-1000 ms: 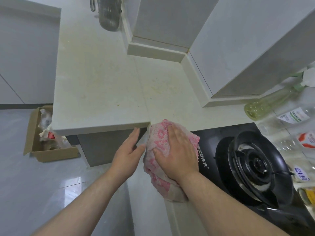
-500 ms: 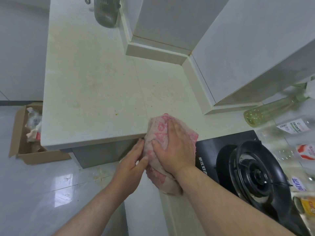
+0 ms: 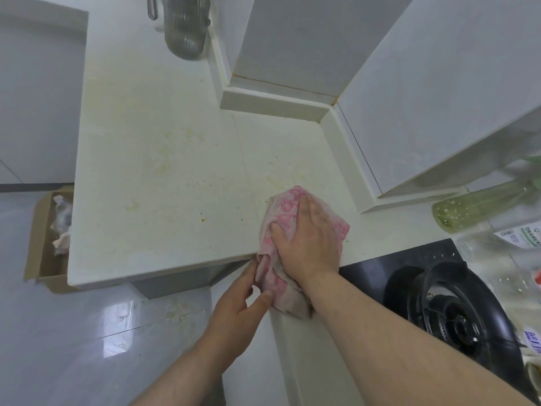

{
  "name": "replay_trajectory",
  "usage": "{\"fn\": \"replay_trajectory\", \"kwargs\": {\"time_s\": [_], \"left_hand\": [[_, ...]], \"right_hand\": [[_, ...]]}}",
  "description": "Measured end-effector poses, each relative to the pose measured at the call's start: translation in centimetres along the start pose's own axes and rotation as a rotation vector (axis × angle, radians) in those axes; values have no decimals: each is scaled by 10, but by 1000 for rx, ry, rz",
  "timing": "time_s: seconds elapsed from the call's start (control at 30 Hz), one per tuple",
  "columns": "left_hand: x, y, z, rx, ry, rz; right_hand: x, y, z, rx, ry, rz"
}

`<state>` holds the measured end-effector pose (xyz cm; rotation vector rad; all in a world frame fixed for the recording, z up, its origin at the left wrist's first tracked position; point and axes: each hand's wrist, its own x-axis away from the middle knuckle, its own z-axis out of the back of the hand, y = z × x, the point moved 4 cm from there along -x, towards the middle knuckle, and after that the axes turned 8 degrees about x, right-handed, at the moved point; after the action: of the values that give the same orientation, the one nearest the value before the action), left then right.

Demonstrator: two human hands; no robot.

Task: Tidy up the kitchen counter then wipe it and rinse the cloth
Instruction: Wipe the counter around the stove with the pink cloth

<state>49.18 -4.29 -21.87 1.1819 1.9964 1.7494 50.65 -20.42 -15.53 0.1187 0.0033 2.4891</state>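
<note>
Head view: the right hand [image 3: 307, 244] lies flat, fingers straight, pressing the cloth [image 3: 285, 206] onto the worktop [image 3: 164, 177] at its inner corner. The cloth shows beyond the fingertips at 11 o'clock and hangs over the edge at 7 o'clock, where the loosely cupped left hand [image 3: 237, 312] touches it.

Soft, even, cool-white light keeps the pale worktop [image 3: 164, 171] bright, with only a dim shadow under its front edge, while a square patch of glare shines on the glossy floor [image 3: 117, 326], wide-angle distortion bows the walls outward, and the bottles [image 3: 483, 206] at the right margin smear into blur.
</note>
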Motion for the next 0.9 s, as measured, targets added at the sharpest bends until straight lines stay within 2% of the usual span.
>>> {"fn": "replay_trajectory", "kwargs": {"time_s": [0.5,0.77,0.9], "left_hand": [[-7,6,2,-80,163,67],[-7,56,-1,-12,74,172],[-6,73,-2,-188,24,189]], "right_hand": [[-138,-8,8,40,53,49],[-142,-11,13,26,24,77],[-140,-12,16,11,19,73]]}}
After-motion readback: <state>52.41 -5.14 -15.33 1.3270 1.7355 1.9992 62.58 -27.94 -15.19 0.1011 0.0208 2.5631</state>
